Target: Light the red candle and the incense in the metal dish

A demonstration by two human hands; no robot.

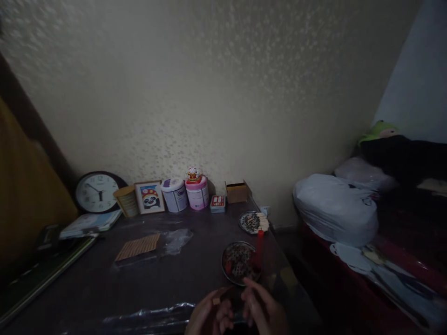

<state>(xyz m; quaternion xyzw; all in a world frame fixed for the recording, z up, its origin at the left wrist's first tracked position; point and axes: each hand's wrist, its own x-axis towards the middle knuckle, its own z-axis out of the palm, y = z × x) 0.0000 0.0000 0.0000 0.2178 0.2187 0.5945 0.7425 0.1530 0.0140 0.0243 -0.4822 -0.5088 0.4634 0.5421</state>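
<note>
- Left hand (209,316) pinches a small tan wooden piece (217,300) in its fingers, low over the dark bench (104,288).
- Right hand (263,309) is close beside it, fingers curled; whether they grip anything, I cannot tell.
- Round metal dish of dark bits (239,262) sits just beyond.

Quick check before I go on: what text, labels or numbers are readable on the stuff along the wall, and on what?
Nothing reads clearly.
Clock: hour marks on the dial, too small to read.
White tub: purple label, blurred.
Pink tub: label blurred.
Small red box: print too small.
Panda picture: no readable words.
Booklet: cover blurred.
</note>
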